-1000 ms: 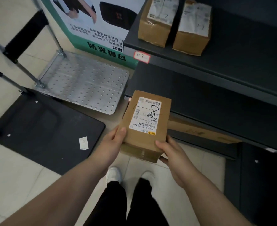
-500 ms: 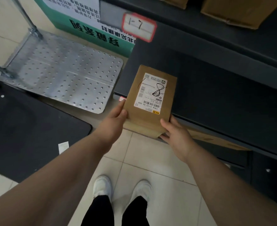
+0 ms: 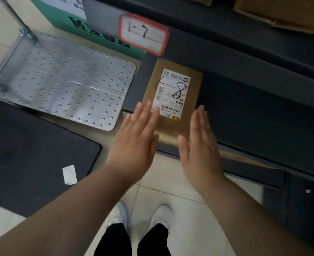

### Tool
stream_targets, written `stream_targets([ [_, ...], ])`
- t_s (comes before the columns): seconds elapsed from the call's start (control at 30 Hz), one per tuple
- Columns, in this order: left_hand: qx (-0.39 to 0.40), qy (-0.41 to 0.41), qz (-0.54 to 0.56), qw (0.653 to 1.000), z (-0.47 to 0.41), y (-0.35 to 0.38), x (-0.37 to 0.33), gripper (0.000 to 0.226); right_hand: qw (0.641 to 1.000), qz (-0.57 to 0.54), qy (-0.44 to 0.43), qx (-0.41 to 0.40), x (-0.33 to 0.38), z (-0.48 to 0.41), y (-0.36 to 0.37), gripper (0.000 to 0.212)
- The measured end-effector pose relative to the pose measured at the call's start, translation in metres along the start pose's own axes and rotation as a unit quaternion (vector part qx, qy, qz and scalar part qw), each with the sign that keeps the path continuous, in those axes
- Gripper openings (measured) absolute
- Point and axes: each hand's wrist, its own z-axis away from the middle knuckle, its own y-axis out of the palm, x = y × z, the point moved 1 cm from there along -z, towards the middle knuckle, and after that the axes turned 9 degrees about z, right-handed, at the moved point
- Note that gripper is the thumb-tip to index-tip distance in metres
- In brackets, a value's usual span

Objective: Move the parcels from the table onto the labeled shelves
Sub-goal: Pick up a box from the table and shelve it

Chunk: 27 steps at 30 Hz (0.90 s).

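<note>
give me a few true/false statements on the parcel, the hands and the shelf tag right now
1. The parcel lies on the dark shelf. True.
2. The left hand grips the parcel. False: its fingers are straight and hold nothing.
3. The right hand is open with straight fingers. True.
4. The red-edged tag reads 2-3. False: it reads 1-7.

Motion blurred the left hand (image 3: 134, 139) and right hand (image 3: 201, 145), which hid the near corners of the brown cardboard parcel (image 3: 171, 126). The fine print on its white shipping label (image 3: 172, 93) was too small to read. The top edge cut off a brown cardboard box (image 3: 280, 13).
</note>
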Motion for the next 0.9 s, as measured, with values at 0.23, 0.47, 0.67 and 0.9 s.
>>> stream_targets([
  [0.23, 0.074, 0.058, -0.135, 0.986, 0.025, 0.041, 0.013, 0.057, 0.981, 0.178, -0.068, 0.044, -0.010, 0.030, 0.041, 0.065],
  [0.47, 0.119, 0.017, -0.148, 0.982, -0.023, 0.036, 0.015, 0.063, 0.976, 0.197, -0.054, 0.072, -0.015, -0.024, 0.037, 0.070],
  [0.67, 0.168, 0.021, -0.196, 0.966, -0.062, 0.023, 0.024, 0.061, 0.974, 0.185, -0.028, 0.128, -0.011, -0.055, 0.024, 0.071],
  [0.9, 0.175, 0.039, -0.182, 0.967, -0.064, 0.009, 0.026, 0.060, 0.979, 0.151, -0.020, 0.138, -0.006, -0.054, 0.015, 0.069],
])
